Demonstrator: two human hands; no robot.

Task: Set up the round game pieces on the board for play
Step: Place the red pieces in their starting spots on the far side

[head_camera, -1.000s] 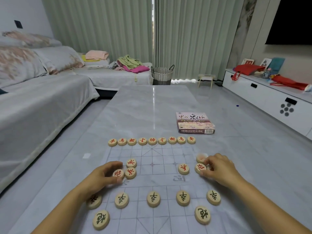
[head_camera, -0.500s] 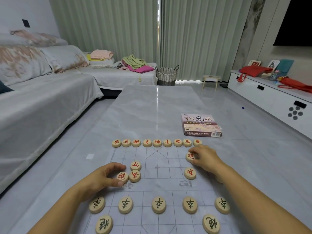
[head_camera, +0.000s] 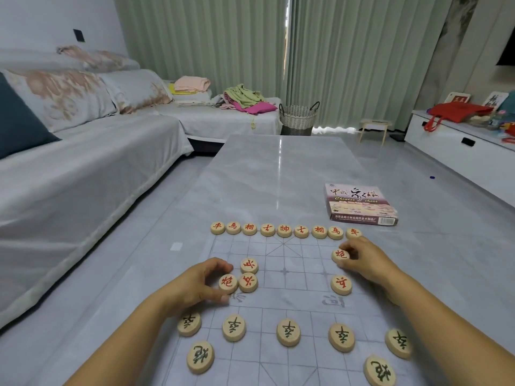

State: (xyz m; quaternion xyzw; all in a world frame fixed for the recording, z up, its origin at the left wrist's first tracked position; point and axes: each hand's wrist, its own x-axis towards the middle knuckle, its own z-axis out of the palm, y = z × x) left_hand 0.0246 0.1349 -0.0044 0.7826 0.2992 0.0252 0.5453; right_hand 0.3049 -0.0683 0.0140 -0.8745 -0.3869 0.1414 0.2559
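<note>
On the xiangqi board [head_camera: 301,302], right hand [head_camera: 365,260] now pinches its red cannon [head_camera: 340,254] moved up near station; left hand [head_camera: 198,282] still pinches the second cannon [head_camera: 228,282].

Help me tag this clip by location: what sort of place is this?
Most likely a home living room. A covered sofa with cushions runs along the left, a long low table stands in the middle, and floor-length curtains hang behind. A low white cabinet lines the right wall.
</note>
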